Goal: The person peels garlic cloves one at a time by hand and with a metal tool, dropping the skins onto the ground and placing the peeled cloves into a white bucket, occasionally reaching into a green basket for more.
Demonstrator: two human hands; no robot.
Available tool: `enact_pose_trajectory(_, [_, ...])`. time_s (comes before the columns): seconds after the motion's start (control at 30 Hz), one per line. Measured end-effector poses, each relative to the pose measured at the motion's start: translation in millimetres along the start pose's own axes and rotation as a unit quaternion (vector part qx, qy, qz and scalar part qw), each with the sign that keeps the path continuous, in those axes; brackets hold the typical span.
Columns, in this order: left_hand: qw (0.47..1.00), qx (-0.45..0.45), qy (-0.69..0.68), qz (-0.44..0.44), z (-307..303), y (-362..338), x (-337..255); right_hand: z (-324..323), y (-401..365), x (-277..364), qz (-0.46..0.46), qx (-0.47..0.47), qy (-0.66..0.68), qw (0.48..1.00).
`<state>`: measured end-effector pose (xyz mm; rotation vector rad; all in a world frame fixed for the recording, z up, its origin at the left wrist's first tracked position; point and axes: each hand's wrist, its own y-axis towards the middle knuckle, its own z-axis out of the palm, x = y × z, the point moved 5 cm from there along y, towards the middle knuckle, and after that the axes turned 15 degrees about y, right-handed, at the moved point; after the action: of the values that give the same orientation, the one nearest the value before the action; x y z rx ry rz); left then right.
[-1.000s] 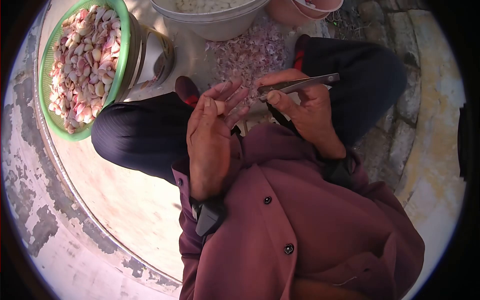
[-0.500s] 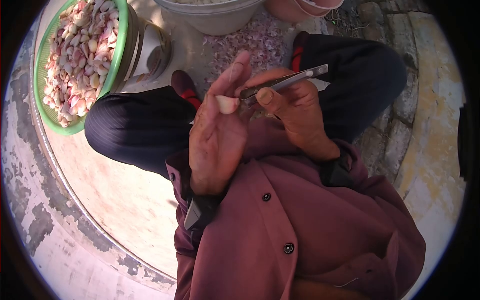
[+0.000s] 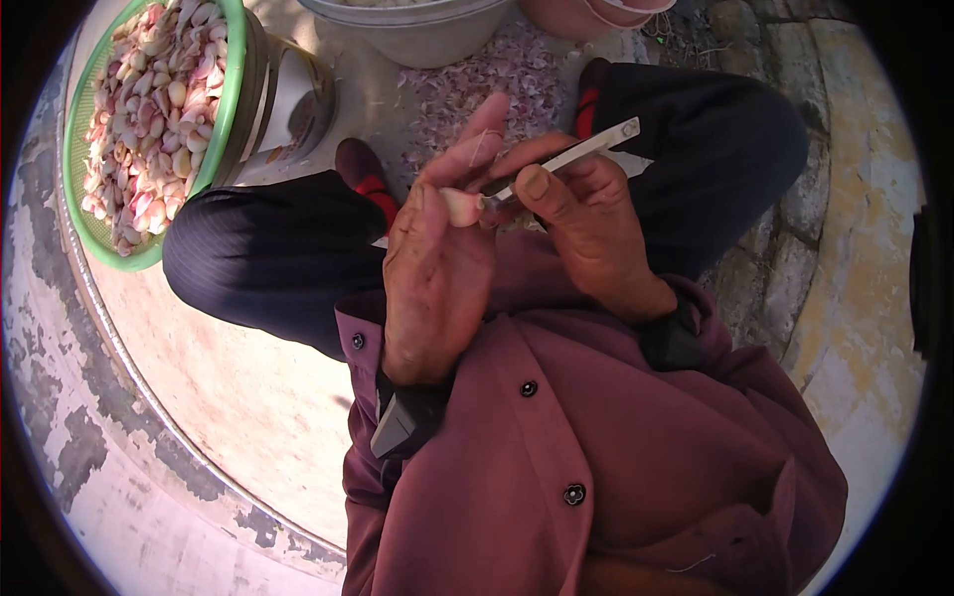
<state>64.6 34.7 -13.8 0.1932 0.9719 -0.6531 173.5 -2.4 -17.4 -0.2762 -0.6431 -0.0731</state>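
Between the thumb and fingers of my left hand (image 3: 435, 273) is a pale, pink-tinged garlic clove (image 3: 459, 207), its cut-looking end facing right. My right hand (image 3: 594, 233) is closed on a slim metal tool that looks like a nail clipper (image 3: 598, 145). Its thumb presses on the bar, and the far end with a small hole sticks out to the upper right. The tool's working end meets the clove's right end, partly hidden by fingers. A thin strand of skin hangs by my left fingers.
A green basket (image 3: 238, 89) heaped with garlic cloves (image 3: 159, 109) rests on a bucket (image 3: 308, 104) at the upper left. Garlic skins (image 3: 487, 89) litter the ground beyond my hands. A whitish tub (image 3: 417, 35) and a pink basin (image 3: 576, 18) stand behind.
The metal tool has turned in my right hand, so its flat bar now faces up. The clove has shifted slightly right, in the same left-hand hold.
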Motion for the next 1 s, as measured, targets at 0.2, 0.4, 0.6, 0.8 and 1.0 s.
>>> enact_pose_trajectory(0.2, [0.999,-0.009,-0.031,0.004,-2.0,-2.2,5.0,-0.3,-1.7,-0.7,0.012,0.012,-0.012,1.0])
enact_pose_trajectory(0.4, [0.996,0.041,-0.073,0.016,1.5,-2.9,3.5,-1.7,-2.0,-5.0,0.031,0.01,0.021,0.999])
enact_pose_trajectory(0.6, [0.997,0.017,-0.071,0.012,-1.5,-4.8,5.0,-1.4,-2.2,-10.8,0.058,-0.023,0.064,0.996])
enact_pose_trajectory(0.8, [0.99,-0.128,0.009,-0.064,-13.4,-10.9,0.0,10.9,1.4,16.7,-0.061,0.02,-0.104,0.993])
enact_pose_trajectory(1.0, [0.993,-0.107,-0.007,-0.052,-20.4,4.7,-27.7,10.7,5.9,36.3,-0.097,-0.032,-0.086,0.991])
